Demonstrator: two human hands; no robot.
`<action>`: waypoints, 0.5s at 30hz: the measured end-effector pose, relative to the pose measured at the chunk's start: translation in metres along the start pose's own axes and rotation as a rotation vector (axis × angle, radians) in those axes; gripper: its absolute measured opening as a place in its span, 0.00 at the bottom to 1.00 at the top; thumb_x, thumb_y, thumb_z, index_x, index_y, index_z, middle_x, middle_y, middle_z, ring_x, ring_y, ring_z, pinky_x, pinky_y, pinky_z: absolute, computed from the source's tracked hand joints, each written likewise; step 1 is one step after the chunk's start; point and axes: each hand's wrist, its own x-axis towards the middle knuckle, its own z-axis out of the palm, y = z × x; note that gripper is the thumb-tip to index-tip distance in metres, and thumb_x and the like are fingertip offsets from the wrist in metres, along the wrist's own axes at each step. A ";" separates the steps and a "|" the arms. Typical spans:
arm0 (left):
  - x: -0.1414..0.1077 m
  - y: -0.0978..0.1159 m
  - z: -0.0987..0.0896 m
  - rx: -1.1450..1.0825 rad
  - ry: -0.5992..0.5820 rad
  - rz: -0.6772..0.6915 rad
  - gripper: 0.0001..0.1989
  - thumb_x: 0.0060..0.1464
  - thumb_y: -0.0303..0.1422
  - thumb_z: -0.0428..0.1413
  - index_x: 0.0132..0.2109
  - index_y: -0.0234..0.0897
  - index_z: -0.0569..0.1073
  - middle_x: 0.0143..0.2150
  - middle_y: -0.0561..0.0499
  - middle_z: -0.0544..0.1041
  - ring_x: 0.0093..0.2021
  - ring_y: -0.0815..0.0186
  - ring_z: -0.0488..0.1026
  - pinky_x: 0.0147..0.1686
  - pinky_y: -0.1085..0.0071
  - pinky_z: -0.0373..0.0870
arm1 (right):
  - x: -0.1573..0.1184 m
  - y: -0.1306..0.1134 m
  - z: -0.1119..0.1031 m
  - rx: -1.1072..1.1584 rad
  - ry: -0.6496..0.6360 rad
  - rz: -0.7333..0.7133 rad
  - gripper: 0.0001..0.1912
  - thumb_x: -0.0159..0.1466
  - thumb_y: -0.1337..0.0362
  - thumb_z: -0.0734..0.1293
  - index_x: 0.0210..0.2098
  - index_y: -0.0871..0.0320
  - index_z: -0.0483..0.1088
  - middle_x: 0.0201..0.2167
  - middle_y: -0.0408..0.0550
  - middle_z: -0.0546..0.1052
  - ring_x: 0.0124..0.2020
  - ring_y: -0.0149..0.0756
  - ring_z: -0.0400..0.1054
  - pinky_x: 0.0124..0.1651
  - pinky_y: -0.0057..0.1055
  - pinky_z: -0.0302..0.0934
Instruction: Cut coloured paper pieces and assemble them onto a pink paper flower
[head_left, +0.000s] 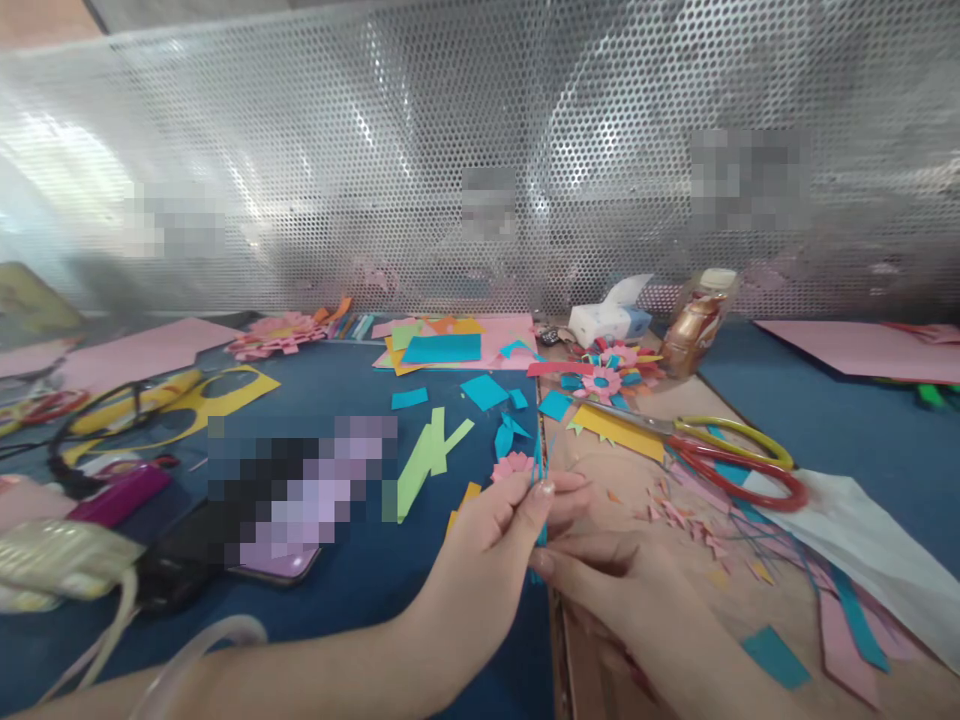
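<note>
My left hand (499, 530) pinches thin blue strands (541, 455) between thumb and fingers, near the middle of the view. Just below and to the right, my right hand (619, 580) has its thumb and fingers pressed together on the lower part of the same strands. The strand ends are partly hidden by the fingers. A pink paper flower (514, 466) lies behind my left hand, with folded blue paper (510, 433) beyond it. Red and yellow scissors (694, 440) rest to the right, across a yellow paper strip (619, 430).
A phone (300, 510), cables and a yellow cut sheet (244, 395) lie left. Behind are stacked papers (442, 348), paper flowers (600, 382), a tissue pack (609, 322) and a bottle (697, 325). Pink scraps (686, 520) and white paper (870, 550) lie right. A perforated metal screen (420, 130) stands behind.
</note>
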 end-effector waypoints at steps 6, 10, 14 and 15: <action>0.000 0.001 0.001 -0.065 -0.036 -0.052 0.13 0.58 0.36 0.47 0.45 0.37 0.71 0.46 0.49 0.75 0.50 0.63 0.70 0.51 0.68 0.65 | -0.001 -0.003 0.000 0.020 0.038 0.018 0.14 0.51 0.54 0.68 0.20 0.60 0.72 0.10 0.36 0.55 0.13 0.20 0.46 0.16 0.21 0.41; 0.000 0.000 -0.001 -0.087 -0.095 -0.077 0.15 0.58 0.37 0.46 0.48 0.36 0.70 0.48 0.48 0.74 0.51 0.63 0.69 0.52 0.68 0.64 | 0.001 0.000 -0.003 0.020 0.023 -0.005 0.17 0.51 0.52 0.68 0.18 0.60 0.70 0.10 0.37 0.56 0.13 0.20 0.47 0.16 0.21 0.42; 0.002 -0.005 -0.003 -0.028 -0.161 -0.075 0.16 0.57 0.38 0.47 0.49 0.36 0.70 0.51 0.48 0.72 0.52 0.64 0.68 0.55 0.68 0.60 | 0.004 0.005 -0.008 0.015 0.013 -0.001 0.18 0.51 0.49 0.67 0.21 0.60 0.72 0.11 0.38 0.58 0.13 0.21 0.48 0.16 0.21 0.42; 0.002 -0.006 -0.004 -0.020 -0.166 -0.076 0.17 0.57 0.38 0.48 0.49 0.36 0.71 0.52 0.49 0.71 0.52 0.63 0.67 0.55 0.68 0.60 | 0.004 0.006 -0.009 0.018 0.012 0.006 0.19 0.51 0.49 0.67 0.21 0.60 0.72 0.10 0.38 0.58 0.13 0.21 0.48 0.16 0.21 0.42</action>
